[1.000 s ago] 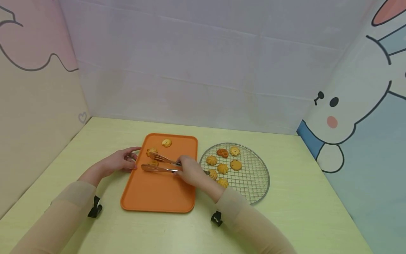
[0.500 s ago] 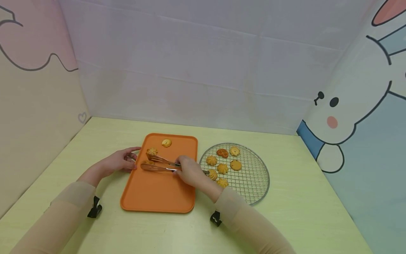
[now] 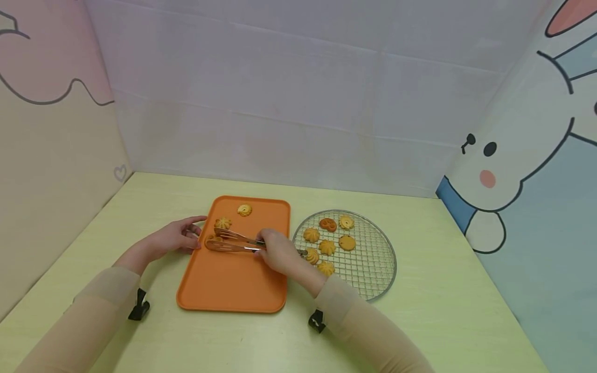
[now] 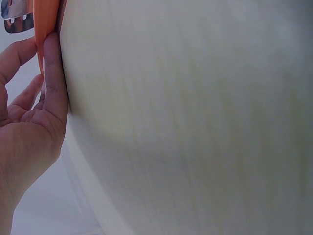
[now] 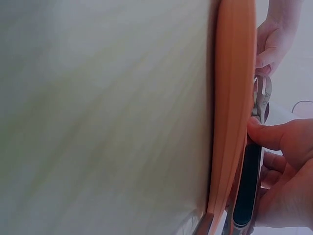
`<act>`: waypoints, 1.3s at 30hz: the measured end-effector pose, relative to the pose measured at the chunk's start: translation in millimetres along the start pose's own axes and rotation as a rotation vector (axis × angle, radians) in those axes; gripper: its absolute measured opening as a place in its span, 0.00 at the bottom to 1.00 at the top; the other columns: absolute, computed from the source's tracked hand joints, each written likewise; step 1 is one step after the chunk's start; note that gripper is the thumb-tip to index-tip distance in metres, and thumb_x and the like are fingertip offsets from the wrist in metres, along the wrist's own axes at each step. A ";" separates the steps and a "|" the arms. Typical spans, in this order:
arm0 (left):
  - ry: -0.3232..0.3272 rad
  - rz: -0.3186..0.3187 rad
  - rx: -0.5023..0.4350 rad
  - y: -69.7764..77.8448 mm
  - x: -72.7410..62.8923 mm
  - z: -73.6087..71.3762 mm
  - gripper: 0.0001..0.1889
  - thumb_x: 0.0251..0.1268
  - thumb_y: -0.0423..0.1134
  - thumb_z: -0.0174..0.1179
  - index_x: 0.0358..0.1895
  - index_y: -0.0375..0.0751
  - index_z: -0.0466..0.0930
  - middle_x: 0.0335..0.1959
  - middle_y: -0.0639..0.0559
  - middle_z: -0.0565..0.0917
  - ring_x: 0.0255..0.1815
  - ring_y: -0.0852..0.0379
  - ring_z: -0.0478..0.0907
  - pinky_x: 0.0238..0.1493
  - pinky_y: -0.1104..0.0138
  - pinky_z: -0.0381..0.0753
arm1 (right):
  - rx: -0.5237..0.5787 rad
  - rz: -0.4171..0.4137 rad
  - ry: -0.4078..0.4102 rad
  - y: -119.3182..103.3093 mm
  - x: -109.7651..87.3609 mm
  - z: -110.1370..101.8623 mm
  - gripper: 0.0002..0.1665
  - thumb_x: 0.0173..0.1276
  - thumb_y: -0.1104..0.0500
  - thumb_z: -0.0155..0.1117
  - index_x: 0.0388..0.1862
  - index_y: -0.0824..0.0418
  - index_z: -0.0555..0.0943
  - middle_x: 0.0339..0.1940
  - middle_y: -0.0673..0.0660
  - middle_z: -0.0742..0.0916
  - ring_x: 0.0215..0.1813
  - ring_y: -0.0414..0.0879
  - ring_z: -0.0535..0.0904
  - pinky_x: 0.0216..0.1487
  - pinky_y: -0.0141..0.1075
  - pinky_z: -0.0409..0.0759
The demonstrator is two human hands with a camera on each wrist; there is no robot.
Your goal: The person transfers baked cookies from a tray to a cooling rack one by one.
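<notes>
Head view: right hand (image 3: 281,252) grips tongs (image 3: 230,247), left hand (image 3: 179,237) pinches tray's (image 3: 233,286) edge, near end roomy

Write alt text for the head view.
A person's right-hand grip holds metal tongs at a cookie on an orange tray, near the edge that the left-hand grip holds. Two more cookies lie farther back; a round wire rack at right carries others.

Tongs (image 3: 233,248) over the tray (image 3: 228,285), tips apart at a cookie (image 3: 213,239)
From the right hand (image 3: 278,252), the shiny tongs point toward the left hand (image 3: 174,237), which pinches the flat orange tray's edge; the golden, partly hidden cookie lies near that hand.
</notes>
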State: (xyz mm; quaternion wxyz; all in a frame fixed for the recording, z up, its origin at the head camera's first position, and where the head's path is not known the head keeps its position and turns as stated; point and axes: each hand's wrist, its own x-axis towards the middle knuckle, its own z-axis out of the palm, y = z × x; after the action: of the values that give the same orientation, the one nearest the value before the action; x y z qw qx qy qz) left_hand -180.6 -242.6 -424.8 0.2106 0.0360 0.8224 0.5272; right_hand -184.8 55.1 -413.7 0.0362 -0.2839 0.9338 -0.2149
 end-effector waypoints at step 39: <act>-0.002 0.007 -0.007 0.0 -0.6 -1.5 0.43 0.59 0.31 0.62 0.74 0.37 0.45 0.51 0.38 0.64 0.43 0.53 0.70 0.41 0.67 0.80 | 0.036 0.004 -0.076 21.7 -14.8 -25.2 0.11 0.64 0.55 0.65 0.42 0.59 0.78 0.34 0.51 0.81 0.31 0.41 0.73 0.30 0.31 0.72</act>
State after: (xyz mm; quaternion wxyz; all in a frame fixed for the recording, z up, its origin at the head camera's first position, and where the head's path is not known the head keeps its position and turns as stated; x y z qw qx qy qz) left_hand -180.7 -244.1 -424.1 0.2097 0.0385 0.8202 0.5308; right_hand -188.4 89.0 -400.9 0.0773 -0.2895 0.9282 -0.2207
